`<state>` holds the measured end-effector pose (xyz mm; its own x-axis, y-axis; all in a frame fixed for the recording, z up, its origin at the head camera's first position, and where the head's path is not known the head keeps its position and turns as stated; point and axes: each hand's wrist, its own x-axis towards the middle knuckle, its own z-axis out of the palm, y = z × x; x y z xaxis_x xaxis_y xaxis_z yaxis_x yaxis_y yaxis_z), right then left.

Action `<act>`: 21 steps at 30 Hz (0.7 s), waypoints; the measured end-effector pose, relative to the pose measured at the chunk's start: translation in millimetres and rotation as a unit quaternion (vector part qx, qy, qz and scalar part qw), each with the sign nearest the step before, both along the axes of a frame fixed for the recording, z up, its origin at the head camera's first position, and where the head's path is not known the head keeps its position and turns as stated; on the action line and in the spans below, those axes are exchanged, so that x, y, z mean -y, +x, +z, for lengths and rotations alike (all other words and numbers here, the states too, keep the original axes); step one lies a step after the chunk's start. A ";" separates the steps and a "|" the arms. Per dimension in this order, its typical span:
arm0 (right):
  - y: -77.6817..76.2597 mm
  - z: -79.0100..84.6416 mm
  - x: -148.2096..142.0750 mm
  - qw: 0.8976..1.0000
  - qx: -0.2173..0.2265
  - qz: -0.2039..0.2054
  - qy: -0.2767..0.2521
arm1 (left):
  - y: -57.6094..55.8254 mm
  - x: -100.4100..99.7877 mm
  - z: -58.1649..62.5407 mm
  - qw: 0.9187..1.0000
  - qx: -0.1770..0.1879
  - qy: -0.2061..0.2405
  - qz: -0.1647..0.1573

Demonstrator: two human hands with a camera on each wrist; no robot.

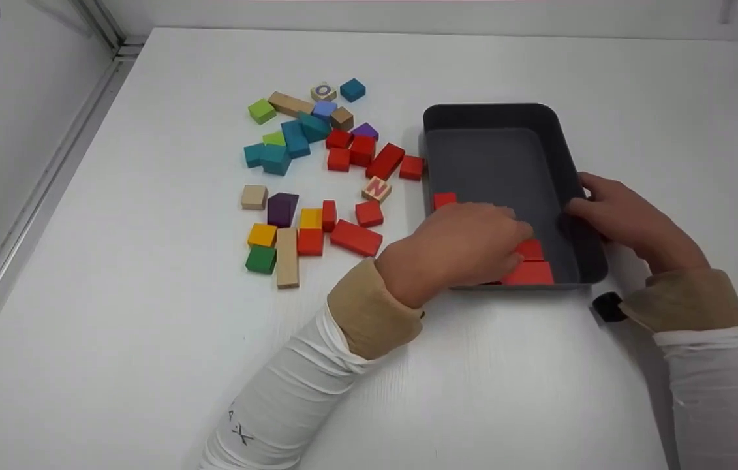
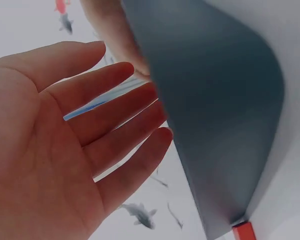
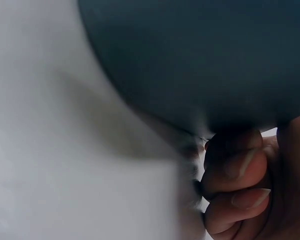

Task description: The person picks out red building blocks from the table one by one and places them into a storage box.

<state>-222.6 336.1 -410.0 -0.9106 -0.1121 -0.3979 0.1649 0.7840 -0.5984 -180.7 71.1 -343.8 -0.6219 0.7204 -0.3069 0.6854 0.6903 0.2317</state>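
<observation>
My left hand [image 1: 463, 245] reaches over the near-left part of a dark grey tray [image 1: 489, 156]. Its fingers, fairly straight, rest at red blocks [image 1: 528, 273] in the tray's near end. Another red block [image 1: 445, 199] shows by the left wall. In the left wrist view, the fingertips of the left hand [image 2: 65, 140] pass behind the tray wall [image 2: 220, 100]. My right hand [image 1: 636, 222] grips the tray's right wall, thumb inside. Curled fingers of the right hand [image 3: 240, 185] show under the tray's edge [image 3: 190, 60] in the right wrist view.
Left of the tray lie many loose blocks: red blocks [image 1: 355, 237], teal blocks [image 1: 295, 138], yellow, green, purple and plain wood ones. A block with a letter N [image 1: 376, 189] is among them. White walls [image 1: 447, 16] bound the table at the back and left.
</observation>
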 end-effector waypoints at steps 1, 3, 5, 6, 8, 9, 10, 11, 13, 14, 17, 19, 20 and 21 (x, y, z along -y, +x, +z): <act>-0.1 -0.1 0.2 1.000 0.002 0.000 0.002 | -0.7 2.4 1.8 1.000 0.001 -0.001 0.001; -0.3 -0.2 0.3 1.000 0.005 0.000 0.004 | -2.8 8.0 5.5 1.000 0.003 0.002 0.006; -0.6 -0.2 0.2 1.000 0.005 0.001 0.002 | -5.7 15.0 9.4 1.000 0.004 0.007 0.014; -0.6 -0.1 0.2 1.000 0.006 0.001 0.002 | -7.5 19.0 11.3 1.000 0.005 0.010 0.018; -0.6 0.2 0.1 1.000 0.006 0.001 0.001 | -11.6 27.4 15.3 0.999 0.014 0.016 0.034; -0.6 0.3 0.1 1.000 0.006 0.001 0.000 | -13.9 31.8 17.0 0.999 0.019 0.018 0.043; -0.7 0.4 0.2 1.000 0.007 0.002 -0.001 | -16.3 36.4 18.4 0.998 0.024 0.019 0.052; -0.7 0.5 0.6 1.000 0.006 0.002 0.002 | -18.9 41.0 19.7 0.997 0.029 0.020 0.062; -1.1 0.7 0.9 1.000 0.006 0.001 0.006 | -23.9 50.0 21.7 0.996 0.035 0.020 0.083; -1.1 0.8 1.2 1.000 0.006 0.000 0.008 | -26.5 54.2 22.2 0.995 0.037 0.021 0.094; -0.9 0.4 1.0 1.000 0.005 -0.001 0.008 | -34.3 66.2 22.1 0.990 0.043 0.020 0.134; -0.5 0.3 0.6 1.000 0.005 -0.002 0.005 | -38.2 73.5 21.8 0.985 0.044 0.019 0.164; -0.4 0.2 0.7 1.000 0.003 -0.002 0.006 | -40.0 77.1 22.0 0.983 0.046 0.017 0.179; -0.3 0.2 0.6 1.000 0.003 -0.002 0.006 | -41.4 80.6 22.2 0.980 0.049 0.018 0.193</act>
